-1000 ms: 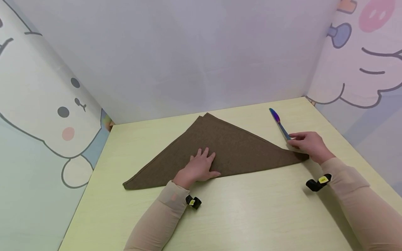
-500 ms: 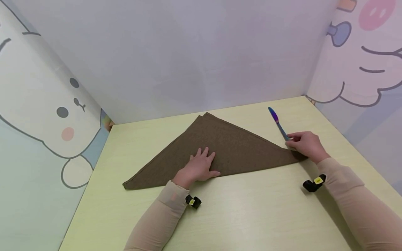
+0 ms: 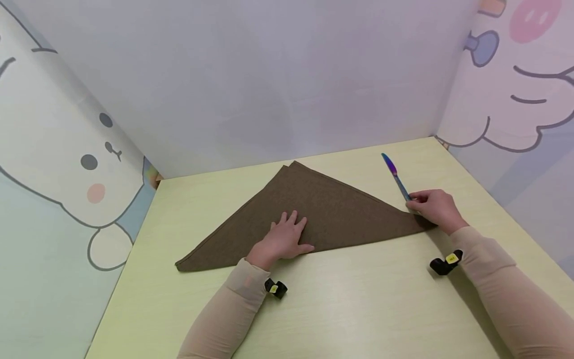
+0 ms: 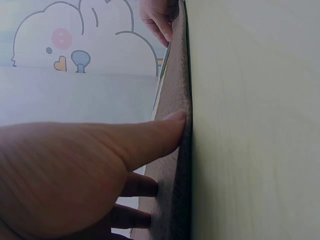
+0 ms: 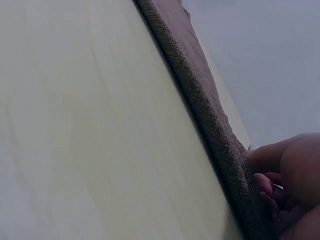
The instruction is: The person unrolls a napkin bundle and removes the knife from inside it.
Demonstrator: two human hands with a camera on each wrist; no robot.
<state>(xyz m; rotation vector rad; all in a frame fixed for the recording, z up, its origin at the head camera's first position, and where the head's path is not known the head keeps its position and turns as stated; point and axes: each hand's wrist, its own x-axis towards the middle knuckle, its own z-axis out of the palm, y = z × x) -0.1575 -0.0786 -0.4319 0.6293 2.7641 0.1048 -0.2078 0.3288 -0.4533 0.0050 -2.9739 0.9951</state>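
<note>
A brown cloth point(image 3: 332, 209), folded into a wide triangle, lies on the table with its long fold toward me. My left hand point(image 3: 283, 238) rests on it with spread fingers, the thumb along the folded edge, as the left wrist view also shows. At the cloth's right corner, my right hand point(image 3: 438, 207) pinches the handle end of a table knife point(image 3: 395, 174) with a shiny blue-purple blade. The blade points away toward the back of the table. The right hand overlaps the cloth's corner; in the right wrist view its curled fingers point(image 5: 270, 160) are beside the cloth's edge.
The pale wooden table point(image 3: 341, 304) meets a plain light wall point(image 3: 287, 89) at the back. Side panels with cartoon animals point(image 3: 58, 149) stand left and right. A small black camera with a yellow label is on each wrist.
My right hand has shifted slightly left with the knife, whose blade has moved a little left too. The left hand and the cloth stay as they were.
</note>
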